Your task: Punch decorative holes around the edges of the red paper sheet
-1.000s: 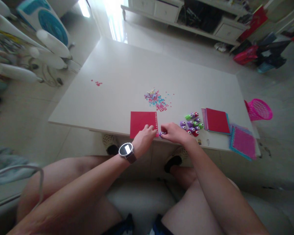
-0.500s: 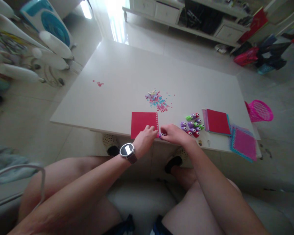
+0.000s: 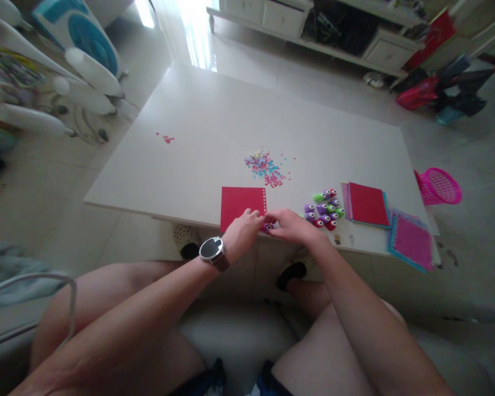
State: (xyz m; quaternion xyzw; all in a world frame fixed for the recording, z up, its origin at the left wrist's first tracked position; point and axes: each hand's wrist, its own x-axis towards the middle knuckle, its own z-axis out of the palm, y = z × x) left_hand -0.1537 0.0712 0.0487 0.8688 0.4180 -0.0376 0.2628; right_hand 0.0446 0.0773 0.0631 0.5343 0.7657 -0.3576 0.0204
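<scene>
A red sheet of card [image 3: 239,202] lies at the table's near edge, a row of small holes down its right side. My left hand [image 3: 247,224], with a watch on its wrist, holds the sheet's near right corner, fingers bent over it and the thumb hidden. At that same corner my right hand [image 3: 286,225] has closed around a small purple craft punch [image 3: 268,226] with an eye on it, mostly covered by the fingers. To the right stand several similar punches [image 3: 324,209] in purple, green and red.
Small coloured paper bits [image 3: 266,168] are heaped beyond the sheet, with a few red bits [image 3: 167,139] farther left. A stack of coloured cards [image 3: 369,205] and punched sheets [image 3: 412,242] lie on the right. Beyond the table's right end is a pink basket [image 3: 441,186].
My right hand and the punch have shifted slightly left along the sheet's lower right corner. My left hand stays on the sheet.
</scene>
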